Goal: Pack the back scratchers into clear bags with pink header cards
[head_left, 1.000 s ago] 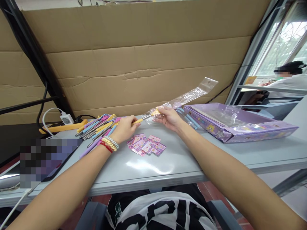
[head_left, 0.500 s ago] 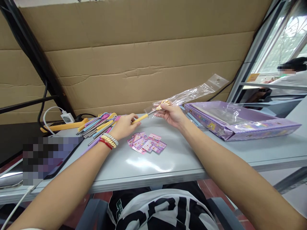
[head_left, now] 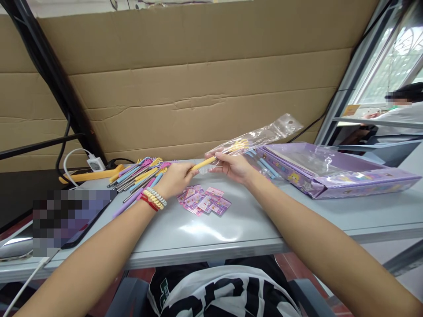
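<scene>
My left hand [head_left: 178, 178] is closed round the handle of a yellow back scratcher [head_left: 203, 163]. Its claw-shaped head shows through a clear plastic sleeve [head_left: 276, 130], which slants up to the right. My right hand [head_left: 234, 167] pinches the sleeve near its mouth, around the scratcher. Below the hands, a loose pile of small pink and purple cards [head_left: 205, 200] lies on the grey table [head_left: 205, 233]. Beside my left wrist are several more back scratchers [head_left: 139, 174] in pink, blue, yellow and purple with metal rods.
On the right stands an open purple box [head_left: 333, 169] with clear plastic in it; bagged blue-handled pieces [head_left: 266, 166] lie against its left side. A blurred-out tablet-like device [head_left: 82, 224] and a white charger [head_left: 95, 164] are at the left. Cardboard [head_left: 211, 88] closes off the back. Another person sits far right.
The back scratcher has slid further into the clear sleeve, its yellow head now beyond my right hand. Both hands stay close to where they were; the view has shifted slightly.
</scene>
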A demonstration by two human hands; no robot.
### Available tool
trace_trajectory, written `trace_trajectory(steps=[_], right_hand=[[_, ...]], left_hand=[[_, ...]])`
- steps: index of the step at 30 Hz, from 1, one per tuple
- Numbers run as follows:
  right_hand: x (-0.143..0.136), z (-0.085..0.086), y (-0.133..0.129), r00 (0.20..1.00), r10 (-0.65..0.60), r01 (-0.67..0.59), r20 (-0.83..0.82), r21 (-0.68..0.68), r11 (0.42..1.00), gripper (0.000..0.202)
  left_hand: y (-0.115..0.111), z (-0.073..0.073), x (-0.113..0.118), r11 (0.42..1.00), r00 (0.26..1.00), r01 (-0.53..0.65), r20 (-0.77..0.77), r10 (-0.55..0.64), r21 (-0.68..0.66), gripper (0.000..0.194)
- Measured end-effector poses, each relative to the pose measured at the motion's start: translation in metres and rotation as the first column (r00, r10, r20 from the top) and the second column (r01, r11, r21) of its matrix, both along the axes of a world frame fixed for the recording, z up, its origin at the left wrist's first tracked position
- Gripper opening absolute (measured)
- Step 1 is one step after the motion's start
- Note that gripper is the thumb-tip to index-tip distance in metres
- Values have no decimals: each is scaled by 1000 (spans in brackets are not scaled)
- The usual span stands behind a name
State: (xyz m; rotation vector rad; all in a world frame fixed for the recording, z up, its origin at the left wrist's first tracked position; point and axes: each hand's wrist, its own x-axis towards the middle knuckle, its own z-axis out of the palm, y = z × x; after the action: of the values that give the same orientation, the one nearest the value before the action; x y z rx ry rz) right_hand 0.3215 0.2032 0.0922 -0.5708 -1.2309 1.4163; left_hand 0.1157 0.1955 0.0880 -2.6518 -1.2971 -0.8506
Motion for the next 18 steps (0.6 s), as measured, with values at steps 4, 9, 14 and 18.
trace_trajectory(steps=[4, 9, 14, 18], right_hand=[[-8, -6, -1, 991, 95, -93, 93, -27, 995, 7], [-10, -7, -3, 983, 103, -87, 152, -104, 991, 9], [-10, -4, -3, 977, 154, -130, 147, -159, 979, 32], [-5, 1, -1, 980, 134, -107, 149, -178, 978, 32]], left_hand=[[-2, -1, 2, 1000, 995, -18, 95, 19, -10, 25], [-5, -2, 4, 997, 990, -77, 124, 73, 31, 34], [-9, -3, 7, 993, 996, -74, 51, 70, 89, 34], [-4, 0, 0, 998, 995, 15, 98, -21, 68, 31]])
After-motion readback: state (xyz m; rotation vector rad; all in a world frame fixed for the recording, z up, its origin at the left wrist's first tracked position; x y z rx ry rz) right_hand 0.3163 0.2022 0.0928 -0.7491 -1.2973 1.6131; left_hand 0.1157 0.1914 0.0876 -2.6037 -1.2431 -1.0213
